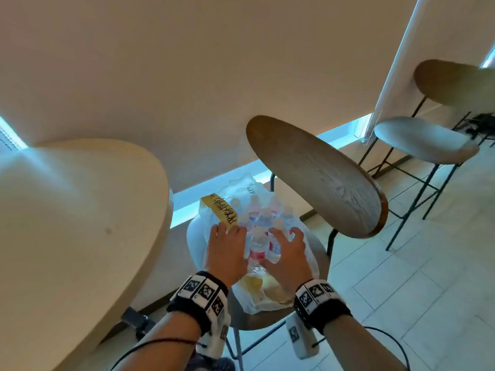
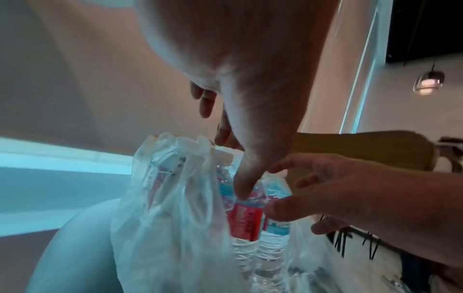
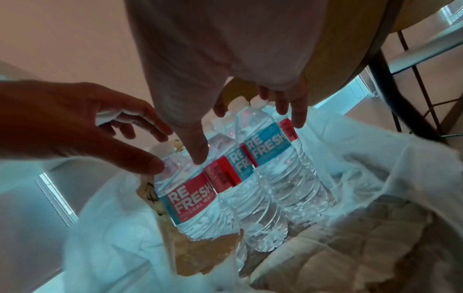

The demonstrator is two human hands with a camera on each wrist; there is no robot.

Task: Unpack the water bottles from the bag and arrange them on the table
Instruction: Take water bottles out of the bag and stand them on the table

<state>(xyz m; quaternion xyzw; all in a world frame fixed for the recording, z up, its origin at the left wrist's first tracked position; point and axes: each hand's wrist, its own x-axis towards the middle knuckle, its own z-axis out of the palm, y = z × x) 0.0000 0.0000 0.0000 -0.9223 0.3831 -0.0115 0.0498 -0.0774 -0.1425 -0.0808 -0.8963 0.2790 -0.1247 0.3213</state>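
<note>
A translucent plastic bag [image 1: 310, 263] stands open on a chair seat [image 1: 241, 314], with several clear water bottles upright in it. They have white caps and red-and-blue labels; the nearest bottle [image 1: 257, 250] stands between my hands. My left hand [image 1: 227, 247] has its fingers spread at the bag's left edge by a yellow taped note [image 1: 221, 211]. In the right wrist view its thumb touches a bottle's shoulder [image 3: 172, 168]. My right hand [image 1: 288, 250] is spread over the bottles on the right [image 3: 270, 156], gripping none. The round cream table [image 1: 80, 223] is at my left.
The chair's wooden backrest [image 1: 316, 178] leans over the bag from the right. Two more stools [image 1: 426, 140] stand at the far right on the tiled floor [image 1: 401, 263]. A cream wall and a lit window strip run behind the bag.
</note>
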